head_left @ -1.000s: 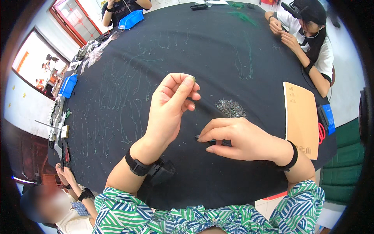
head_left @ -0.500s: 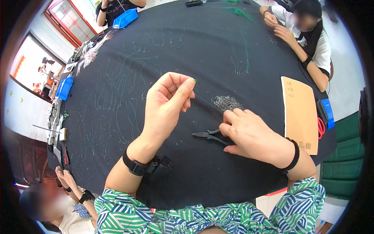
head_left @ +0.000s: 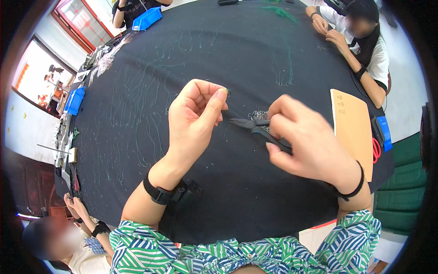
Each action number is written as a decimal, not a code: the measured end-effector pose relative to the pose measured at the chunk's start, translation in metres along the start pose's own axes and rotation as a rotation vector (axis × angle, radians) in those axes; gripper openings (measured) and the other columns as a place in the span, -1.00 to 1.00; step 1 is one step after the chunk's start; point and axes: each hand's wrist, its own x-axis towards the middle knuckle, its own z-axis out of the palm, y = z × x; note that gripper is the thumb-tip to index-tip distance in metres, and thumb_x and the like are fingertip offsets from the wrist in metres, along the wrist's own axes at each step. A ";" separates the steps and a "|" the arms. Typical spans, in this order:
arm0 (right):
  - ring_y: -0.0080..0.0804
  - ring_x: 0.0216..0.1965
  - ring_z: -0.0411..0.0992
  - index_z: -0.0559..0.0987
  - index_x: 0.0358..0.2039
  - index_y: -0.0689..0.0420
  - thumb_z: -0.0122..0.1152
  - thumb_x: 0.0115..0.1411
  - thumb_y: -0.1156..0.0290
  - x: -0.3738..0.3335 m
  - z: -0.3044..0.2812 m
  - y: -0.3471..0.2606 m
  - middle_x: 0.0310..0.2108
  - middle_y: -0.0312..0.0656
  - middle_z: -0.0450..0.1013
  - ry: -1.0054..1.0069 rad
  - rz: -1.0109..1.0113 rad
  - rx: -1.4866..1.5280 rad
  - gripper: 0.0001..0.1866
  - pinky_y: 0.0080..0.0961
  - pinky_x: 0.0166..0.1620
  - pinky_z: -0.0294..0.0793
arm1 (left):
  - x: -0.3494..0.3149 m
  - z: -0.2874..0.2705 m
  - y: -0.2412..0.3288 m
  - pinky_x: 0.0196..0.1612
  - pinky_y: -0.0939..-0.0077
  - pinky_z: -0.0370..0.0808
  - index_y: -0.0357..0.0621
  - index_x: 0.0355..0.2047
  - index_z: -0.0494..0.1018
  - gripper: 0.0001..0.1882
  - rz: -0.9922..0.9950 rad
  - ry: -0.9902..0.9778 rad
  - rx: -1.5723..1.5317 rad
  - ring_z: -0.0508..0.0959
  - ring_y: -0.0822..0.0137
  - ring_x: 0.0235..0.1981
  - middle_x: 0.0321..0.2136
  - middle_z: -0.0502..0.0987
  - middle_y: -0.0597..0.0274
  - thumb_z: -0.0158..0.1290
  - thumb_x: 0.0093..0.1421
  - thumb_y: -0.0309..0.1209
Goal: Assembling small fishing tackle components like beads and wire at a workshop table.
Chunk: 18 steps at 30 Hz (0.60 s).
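Near the middle of the table my left hand (head_left: 191, 114) is raised, thumb and forefinger pinched together. A tiny bit of thin dark-green line (head_left: 229, 92) pokes out at the fingertips; the rest of it is hidden in the pinch. My right hand (head_left: 310, 139) grips a pair of dark pliers (head_left: 246, 123) by the handles. The pliers' jaws point left, just below my left fingertips and apart from them. Partly covered by the pliers and my right hand is a heap of small grey metal pieces (head_left: 259, 115), possibly hooks or rings.
Thin green lines (head_left: 137, 114) lie spread over the black tablecloth (head_left: 255, 210), left and far right. A tan paper notebook (head_left: 353, 132) lies right of my hand, beside red-handled scissors (head_left: 376, 150). Blue trays (head_left: 75, 101) stand along the left edge. Other people sit around the table.
My right hand has picked the pliers up off the cloth and moved them up and slightly right, nearer my left fingertips. My left hand stays almost where it was, still pinched.
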 end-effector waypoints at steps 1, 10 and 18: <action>-0.15 -0.32 0.40 0.36 -0.51 0.18 0.32 -0.12 0.51 -0.001 -0.007 0.000 -0.25 -0.11 0.35 0.018 0.006 -0.010 -0.74 -0.35 -0.28 0.40 | 0.000 0.000 -0.001 -0.49 0.80 0.31 -0.19 -0.25 0.46 -0.89 0.017 0.001 0.026 0.40 0.69 -0.55 -0.50 0.50 0.39 0.06 0.34 -0.40; -0.16 -0.24 0.41 0.38 -0.49 0.19 0.34 -0.12 0.50 -0.003 -0.021 -0.001 -0.19 -0.11 0.35 0.131 0.044 -0.055 -0.74 -0.39 -0.22 0.40 | -0.001 0.004 0.000 -0.48 0.80 0.36 -0.22 -0.31 0.46 -0.89 0.073 0.008 0.119 0.44 0.69 -0.54 -0.53 0.51 0.39 0.11 0.30 -0.44; -0.17 -0.23 0.41 0.39 -0.49 0.20 0.35 -0.10 0.49 -0.002 -0.017 0.001 -0.19 -0.11 0.35 0.130 0.051 -0.032 -0.74 -0.39 -0.22 0.41 | -0.003 0.006 0.001 -0.42 0.78 0.40 -0.26 -0.32 0.46 -0.93 0.136 -0.002 0.143 0.47 0.67 -0.49 -0.51 0.52 0.38 0.10 0.28 -0.51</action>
